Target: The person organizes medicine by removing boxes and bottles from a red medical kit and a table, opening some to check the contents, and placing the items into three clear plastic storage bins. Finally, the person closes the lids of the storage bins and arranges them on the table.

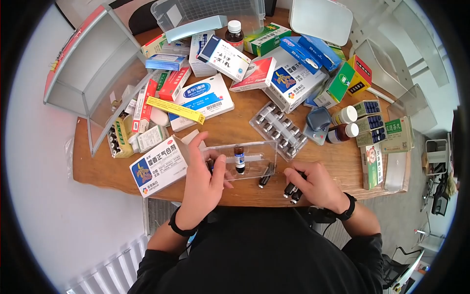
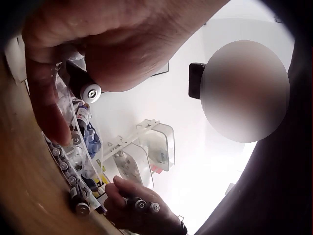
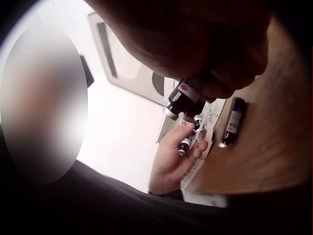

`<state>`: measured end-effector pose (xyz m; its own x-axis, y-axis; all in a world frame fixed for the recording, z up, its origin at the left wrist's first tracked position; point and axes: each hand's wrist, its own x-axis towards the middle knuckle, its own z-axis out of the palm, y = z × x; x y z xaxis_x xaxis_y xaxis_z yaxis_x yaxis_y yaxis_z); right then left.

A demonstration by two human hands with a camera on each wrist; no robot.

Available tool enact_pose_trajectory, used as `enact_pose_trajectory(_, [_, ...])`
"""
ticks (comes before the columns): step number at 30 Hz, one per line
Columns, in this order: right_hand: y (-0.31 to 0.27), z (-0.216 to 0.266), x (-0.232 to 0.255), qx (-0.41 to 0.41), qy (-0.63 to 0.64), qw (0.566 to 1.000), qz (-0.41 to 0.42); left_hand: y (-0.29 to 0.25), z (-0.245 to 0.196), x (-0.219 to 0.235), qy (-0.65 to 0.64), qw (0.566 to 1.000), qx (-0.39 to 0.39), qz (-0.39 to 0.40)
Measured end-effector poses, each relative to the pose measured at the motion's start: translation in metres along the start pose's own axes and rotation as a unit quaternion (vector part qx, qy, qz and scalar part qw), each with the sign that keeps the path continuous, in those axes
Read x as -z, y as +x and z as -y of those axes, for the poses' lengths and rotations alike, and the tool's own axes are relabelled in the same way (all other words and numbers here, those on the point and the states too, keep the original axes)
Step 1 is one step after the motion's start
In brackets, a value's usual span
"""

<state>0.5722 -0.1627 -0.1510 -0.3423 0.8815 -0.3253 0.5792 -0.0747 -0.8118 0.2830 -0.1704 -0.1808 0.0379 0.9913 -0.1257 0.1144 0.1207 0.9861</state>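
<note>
1. The work looks partway along, as a judgement: one dark vial (image 1: 239,160) lies inside the clear tray (image 1: 275,159), while others are outside it.
2. The left hand (image 1: 203,181) grips the tray at its left end, thumb and fingers clamped round it; another vial (image 2: 82,84) sits between thumb and fingers.
3. The right hand (image 1: 318,186) has its fingers curled round a pair of vials (image 1: 293,192), capped ends poking out near the table's near edge. They are right of the tray, apart from it.
4. A loose vial (image 1: 265,175) lies on the wooden table (image 1: 235,191) between the tray and the right hand — touching neither set of fingers.
5. Farther right, a blister pack (image 1: 279,130) holds more vials — none of the fingers touch it.
</note>
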Motion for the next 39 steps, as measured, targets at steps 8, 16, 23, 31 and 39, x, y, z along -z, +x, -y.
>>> enact_pose_trajectory(8, [-0.010,-0.019,-0.001,-0.171,0.257,0.945,0.105,0.002,0.004,0.000,0.073,0.996,0.043,-0.004])
enact_pose_trajectory(16, [-0.025,-0.011,-0.015,0.050,-0.086,0.994,-0.044,0.005,0.003,-0.002,0.161,0.987,-0.021,0.008])
enact_pose_trajectory(23, [-0.022,-0.018,-0.015,0.120,-0.171,0.977,-0.035,0.003,-0.027,0.003,0.230,0.971,0.023,0.064])
enact_pose_trajectory(31, [-0.021,-0.015,-0.016,0.065,-0.166,0.982,-0.066,-0.002,-0.019,0.003,0.350,0.929,-0.093,0.069])
enact_pose_trajectory(39, [-0.016,-0.014,-0.014,0.050,-0.152,0.982,-0.099,-0.006,-0.016,0.003,0.362,0.925,-0.089,0.070])
